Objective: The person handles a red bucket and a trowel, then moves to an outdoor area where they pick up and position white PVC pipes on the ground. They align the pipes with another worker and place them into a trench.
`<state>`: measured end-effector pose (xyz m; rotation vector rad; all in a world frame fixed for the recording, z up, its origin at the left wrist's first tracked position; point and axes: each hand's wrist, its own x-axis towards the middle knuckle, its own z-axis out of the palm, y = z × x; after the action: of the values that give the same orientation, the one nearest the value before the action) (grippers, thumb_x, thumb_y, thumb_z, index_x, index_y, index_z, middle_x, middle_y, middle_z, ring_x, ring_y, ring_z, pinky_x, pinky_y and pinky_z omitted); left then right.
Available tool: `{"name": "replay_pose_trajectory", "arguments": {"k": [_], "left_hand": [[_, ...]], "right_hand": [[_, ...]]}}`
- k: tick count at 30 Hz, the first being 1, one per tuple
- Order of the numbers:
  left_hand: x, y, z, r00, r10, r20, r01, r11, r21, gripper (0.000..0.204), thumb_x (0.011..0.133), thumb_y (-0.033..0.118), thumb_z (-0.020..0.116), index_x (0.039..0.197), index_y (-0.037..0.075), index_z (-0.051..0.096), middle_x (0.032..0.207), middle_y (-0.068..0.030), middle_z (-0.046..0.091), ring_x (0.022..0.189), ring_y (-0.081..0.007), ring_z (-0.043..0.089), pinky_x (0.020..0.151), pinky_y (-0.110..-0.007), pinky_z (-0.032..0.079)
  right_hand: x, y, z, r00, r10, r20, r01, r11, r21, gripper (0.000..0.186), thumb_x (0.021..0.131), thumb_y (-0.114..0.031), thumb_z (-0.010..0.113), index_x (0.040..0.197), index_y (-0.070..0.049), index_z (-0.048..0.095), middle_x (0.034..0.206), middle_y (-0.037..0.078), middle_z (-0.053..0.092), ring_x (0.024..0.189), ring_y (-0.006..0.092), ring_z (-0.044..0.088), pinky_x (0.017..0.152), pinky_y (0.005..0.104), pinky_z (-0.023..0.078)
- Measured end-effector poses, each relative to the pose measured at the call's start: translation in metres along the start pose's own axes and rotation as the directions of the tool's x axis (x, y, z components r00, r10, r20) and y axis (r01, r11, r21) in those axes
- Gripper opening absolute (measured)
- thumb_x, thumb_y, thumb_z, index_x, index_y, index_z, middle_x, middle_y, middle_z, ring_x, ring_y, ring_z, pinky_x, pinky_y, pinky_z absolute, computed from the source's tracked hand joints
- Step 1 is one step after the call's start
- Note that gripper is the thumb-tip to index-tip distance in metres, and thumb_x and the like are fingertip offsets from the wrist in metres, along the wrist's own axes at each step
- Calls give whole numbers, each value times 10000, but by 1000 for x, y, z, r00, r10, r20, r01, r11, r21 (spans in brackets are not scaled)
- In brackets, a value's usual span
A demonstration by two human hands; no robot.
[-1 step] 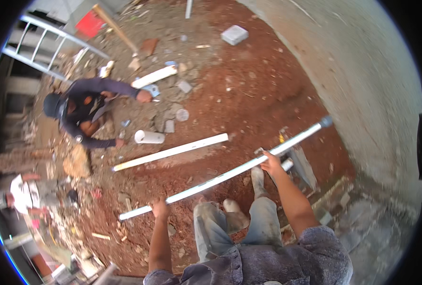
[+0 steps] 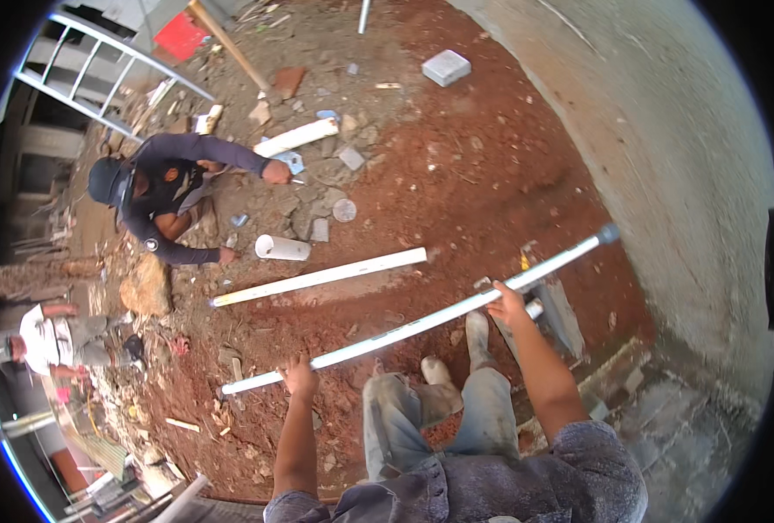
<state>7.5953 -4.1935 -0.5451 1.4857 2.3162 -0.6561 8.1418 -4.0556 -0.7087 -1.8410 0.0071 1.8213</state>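
Note:
With both hands I hold a long white pipe point(image 2: 404, 328) level across my body, a grey fitting point(image 2: 607, 234) on its right end. My left hand point(image 2: 300, 376) is wrapped round it near the left end; my right hand point(image 2: 507, 302) grips it right of centre. Beneath the right stretch lie a short pipe piece point(image 2: 533, 310), a grey board point(image 2: 560, 318) and a small yellow object point(image 2: 524, 260). My muddy boots point(image 2: 478, 340) stand on red soil under the pipe. A second white pipe point(image 2: 317, 277) lies on the ground beyond, near a short wide pipe point(image 2: 282, 247).
A co-worker point(image 2: 169, 200) crouches at the left by another white pipe point(image 2: 298, 138); another person point(image 2: 60, 340) stands farther left. A ladder point(image 2: 112, 74), wooden handle point(image 2: 230, 48), large rock point(image 2: 143, 288), pale block point(image 2: 446, 66) and rubble surround them. A concrete wall point(image 2: 665, 157) borders the right.
The view has shifted slightly, with the background sitting further right. The pipe in my hands lies slightly flatter in the picture, its left end higher and right end lower. Both hands still grip it.

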Motion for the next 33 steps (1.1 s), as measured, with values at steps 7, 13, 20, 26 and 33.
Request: {"name": "replay_pose_trajectory", "arguments": {"k": [7,13,20,26,33], "left_hand": [[91,131,44,953,-271,-133,254,958,-130,418,868,191,728,1266,222,605,1532,-111,406,1504,-389,227,1108,-764,168],[238,148,196,979,19,-201,-31,998,-59,471,846,154,737,1293,157,588,1423,-145,542,1413,-368,394,1185,-684,140],[336,167,259,824,461,-329,-500,865,-39,441,759,151,776,1151,58,599,1062,-199,681,1030,-428,633,921,-535,489],[339,195,283,867,454,-205,-457,889,37,497,759,222,817,1181,70,602,1041,-204,692,995,-421,663,893,-509,524],[333,220,283,851,470,-237,-475,879,36,447,821,183,761,1188,70,533,1115,-178,667,1000,-407,661,838,-515,537]], "right_hand": [[153,-34,-2,999,-19,39,25,988,-155,719,782,-581,773,1185,-4,627,957,198,684,844,296,688,783,430,596],[278,-62,7,991,-132,2,124,930,-347,666,861,-547,686,1166,42,633,894,199,715,683,274,683,594,406,565],[376,-82,4,954,-298,-37,261,882,-393,676,856,-535,669,1168,65,648,919,216,734,714,276,714,608,396,591],[396,-73,-13,931,-355,-83,307,887,-345,664,878,-515,687,1222,49,623,936,210,736,732,301,717,620,426,595],[405,-81,-37,960,-265,-89,211,896,-391,628,937,-510,633,1308,-5,593,966,203,737,733,275,709,614,413,585]]}}
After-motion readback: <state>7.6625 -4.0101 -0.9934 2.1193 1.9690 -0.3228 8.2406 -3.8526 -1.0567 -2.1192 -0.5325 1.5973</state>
